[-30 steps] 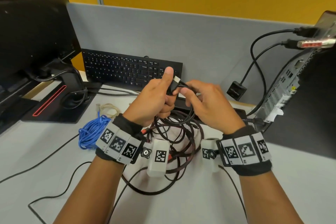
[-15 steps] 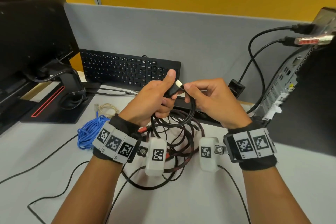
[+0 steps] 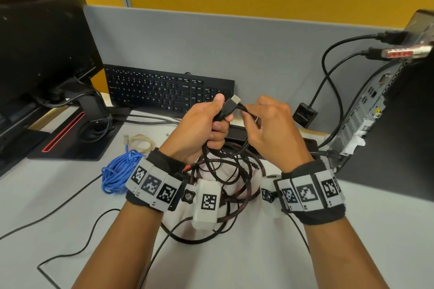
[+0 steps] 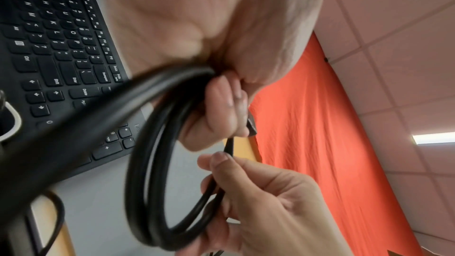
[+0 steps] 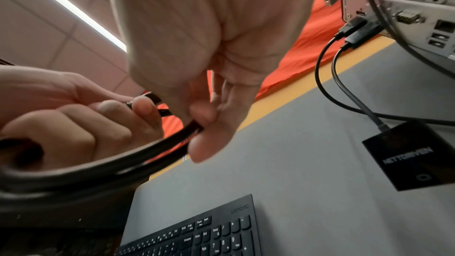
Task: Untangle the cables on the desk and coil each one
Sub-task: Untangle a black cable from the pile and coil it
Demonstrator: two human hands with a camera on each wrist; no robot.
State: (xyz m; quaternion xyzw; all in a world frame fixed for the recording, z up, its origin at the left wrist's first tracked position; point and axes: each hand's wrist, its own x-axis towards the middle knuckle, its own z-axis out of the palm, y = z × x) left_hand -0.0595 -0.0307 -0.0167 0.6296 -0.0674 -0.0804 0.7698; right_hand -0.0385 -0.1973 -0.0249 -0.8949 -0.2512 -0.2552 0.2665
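Black round rubber cable loops gather in your clenched left hand; keep your right hand pinching the strand, feeding even turns.

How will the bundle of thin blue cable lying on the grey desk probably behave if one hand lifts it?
The bundle of thin blue cable will probably sag, because its loops lie loose and uneven. It looks light, since the strand is thin. No tie is visible, so some loops may slip out and catch the beige cable lying close behind it.
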